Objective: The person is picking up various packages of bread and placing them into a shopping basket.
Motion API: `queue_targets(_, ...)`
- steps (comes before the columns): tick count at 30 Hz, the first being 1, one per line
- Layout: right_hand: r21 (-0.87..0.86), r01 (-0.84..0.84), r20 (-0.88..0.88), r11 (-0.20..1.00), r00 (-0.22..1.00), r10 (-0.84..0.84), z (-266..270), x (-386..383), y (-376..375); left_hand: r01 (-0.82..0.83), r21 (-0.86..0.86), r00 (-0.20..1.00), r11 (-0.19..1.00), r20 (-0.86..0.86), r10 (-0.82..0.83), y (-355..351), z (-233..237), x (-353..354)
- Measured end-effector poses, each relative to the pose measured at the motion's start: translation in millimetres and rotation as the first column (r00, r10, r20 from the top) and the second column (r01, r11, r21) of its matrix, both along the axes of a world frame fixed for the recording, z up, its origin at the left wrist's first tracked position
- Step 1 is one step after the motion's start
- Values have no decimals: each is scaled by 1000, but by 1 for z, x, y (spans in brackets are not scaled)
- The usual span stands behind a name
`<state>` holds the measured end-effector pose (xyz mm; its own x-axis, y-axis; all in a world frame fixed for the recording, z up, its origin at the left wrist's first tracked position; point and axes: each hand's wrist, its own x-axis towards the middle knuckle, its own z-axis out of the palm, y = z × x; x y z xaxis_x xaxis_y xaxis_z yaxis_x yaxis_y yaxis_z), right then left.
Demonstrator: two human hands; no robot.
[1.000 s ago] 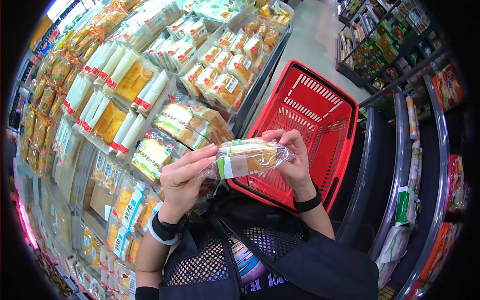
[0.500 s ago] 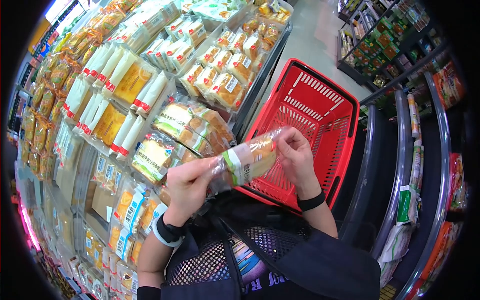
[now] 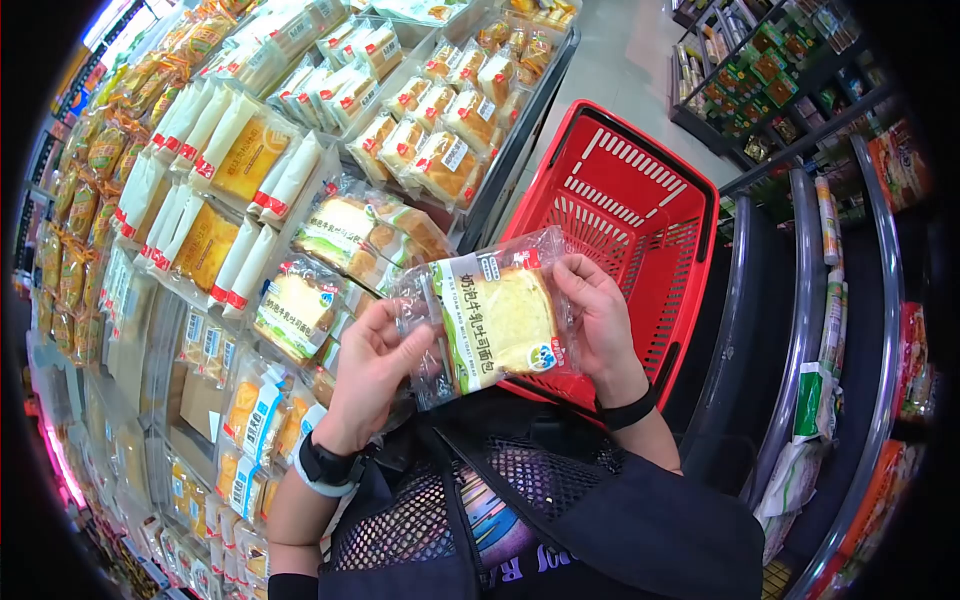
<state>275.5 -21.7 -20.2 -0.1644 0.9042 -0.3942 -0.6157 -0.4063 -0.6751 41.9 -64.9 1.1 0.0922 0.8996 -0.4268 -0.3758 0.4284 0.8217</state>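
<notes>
A clear-wrapped packet of toast bread (image 3: 512, 315) is held flat in front of me, its label side up, with a pale slice showing through the film. My left hand (image 3: 385, 360) pinches the wrapper's left end between thumb and fingers. On the other end, my right hand (image 3: 597, 315) grips the wrapper's right edge. Below and behind the packet stands a red shopping basket (image 3: 640, 190), partly covered by the bread and my right hand. Similar toast packets (image 3: 298, 310) lie on the shelf just left of my left hand.
The bread display (image 3: 400, 215) fills the left side with several rows of wrapped loaves and cakes. Grey floor (image 3: 625, 60) shows beyond the basket. Dark shelves (image 3: 740, 310) with goods stand at the right.
The bread packet has turned from edge-on and tilted to face up, showing its front label. Both hands still hold its ends; my left hand's fingers have opened out along the wrapper.
</notes>
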Motion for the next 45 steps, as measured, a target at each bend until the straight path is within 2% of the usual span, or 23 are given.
queue_targets(2, 64, 36, -14, 997, 999, -35, 3, 0, -2, 189, -47, 974, 981, -117, -194, -4, 9, -5)
queue_targets(3, 62, 39, -15, 997, 999, -38, 4, -1, -2, 192, -49, 973, 980, -118, -197, -5, 7, -6)
queue_targets(5, 134, 40, 36, 990, 998, -45, 5, -4, -2, 196, -33, 973, 980, -120, -198, -8, -2, -7)
queue_targets(9, 43, -9, 80, 999, 997, 6, 4, 2, -2, 68, -18, 998, 998, -15, -68, -7, -5, -11)
queue_targets(11, 59, -268, 152, 962, 955, 256, -5, 14, -2, 38, -51, 998, 998, 57, -35, -6, -6, -15)
queue_targets(12, 37, -311, 178, 950, 937, 300, -3, 13, -3, 9, -78, 998, 997, 55, -4, -6, -6, -15)
queue_targets(16, -28, -297, 216, 955, 930, 296, -8, 6, -7, 50, -76, 996, 996, 73, -45, -6, -11, -21)
queue_targets(18, -63, -241, 67, 968, 967, 245, -5, 4, -7, 25, -73, 993, 997, 118, -17, -6, -11, -21)
queue_targets(25, -196, -294, -32, 935, 955, 293, -12, 4, -9, 19, -64, 995, 998, 100, -13, -6, -11, -23)
queue_targets(28, -154, -334, 39, 930, 938, 344, -16, 8, -11, 39, -52, 996, 998, 85, -34, -7, -13, -25)
queue_targets(31, -145, -231, 142, 962, 957, 252, -12, 8, -11, 7, -65, 997, 998, 81, -2, -9, -9, -24)
queue_targets(35, -22, -284, 253, 959, 926, 280, 4, 21, -9, 85, -3, 996, 996, -9, -85, -9, -2, -26)
queue_targets(37, 85, -320, 453, 944, 856, 249, 13, 22, -9, 104, 17, 994, 994, -32, -103, -9, 2, -24)
queue_targets(39, 144, -323, 445, 935, 865, 231, 11, 24, -8, 120, 165, 952, 979, -298, -67, -13, 5, -19)
queue_targets(40, 201, -328, 436, 923, 874, 215, 9, 24, -8, 117, 167, 953, 979, -296, -64, -14, 4, -19)
queue_targets(41, 203, -331, 438, 921, 872, 217, 2, 21, -7, 283, 427, 805, 859, -593, 30, -15, 3, -19)
queue_targets(42, 295, -216, 409, 931, 909, 81, -9, 16, -6, 503, 565, 585, 654, -779, 224, -15, 2, -19)
queue_targets(43, 382, -95, 366, 919, 929, -56, -18, 12, -4, 501, 569, 586, 652, -778, 227, -13, 4, -15)
queue_targets(44, 455, -73, 331, 887, 939, -92, -24, 10, -2, 592, 647, 544, 480, -760, 354, -10, 7, -9)
queue_targets(45, 458, -75, 333, 886, 938, -93, -24, 6, -2, 674, 679, 514, 290, -713, 476, -8, 10, -5)
